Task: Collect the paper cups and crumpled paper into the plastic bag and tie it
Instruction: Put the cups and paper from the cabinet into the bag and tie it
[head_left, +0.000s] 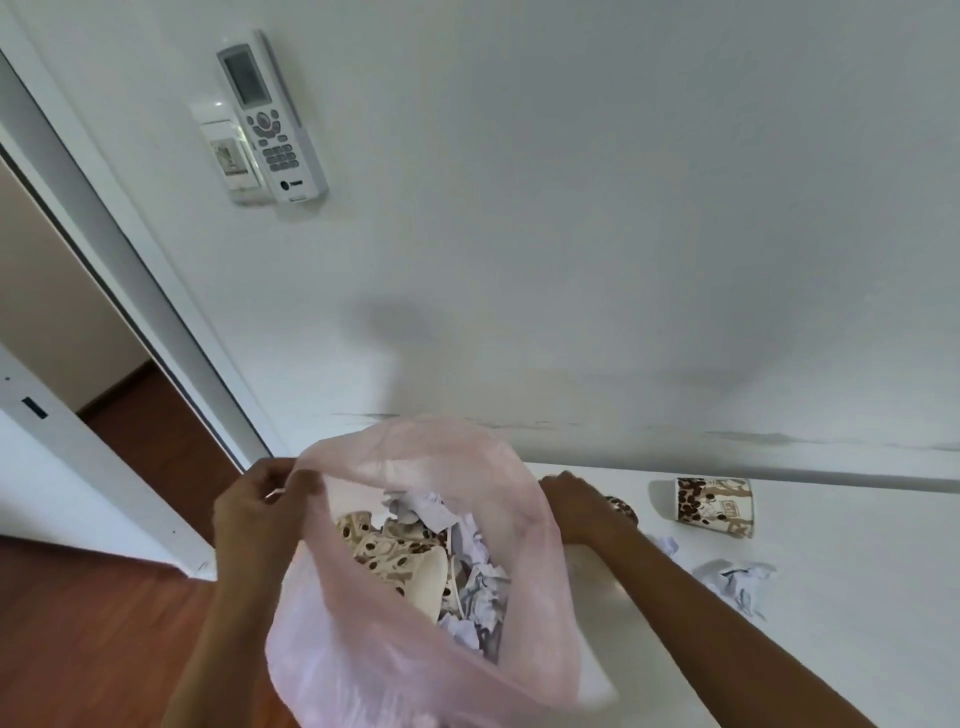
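At the table's left edge, from the head view, a pink plastic bag (415, 597) hangs open, mouth wide, already carrying printed paper cups (395, 556) and scrunched white paper (467, 545). Left hand (254, 512) pinches the near-left rim of the bag between thumb and fingers and holds it up. Right hand (576, 506) reaches behind the bag's right side toward a brown-printed cup (621, 506) lying on the white table (831, 597); the bag film hides those fingers, so I cannot tell whether they are spread or already curled round it. Well to the right, 1 more cup (714, 506) lies on its side, and 1 crumpled paper ball (735, 582) sits nearer the camera, with a small scrap (667, 545) just beside the forearm. So collection is well along, I'd say, but not finished, and tying is yet to come. Risks from here: the bag hangs half off the table edge on a 1-handed pinch, so a slip could spill the load onto the wooden floor (104, 623); a sweeping forearm could also knock the scrap away.
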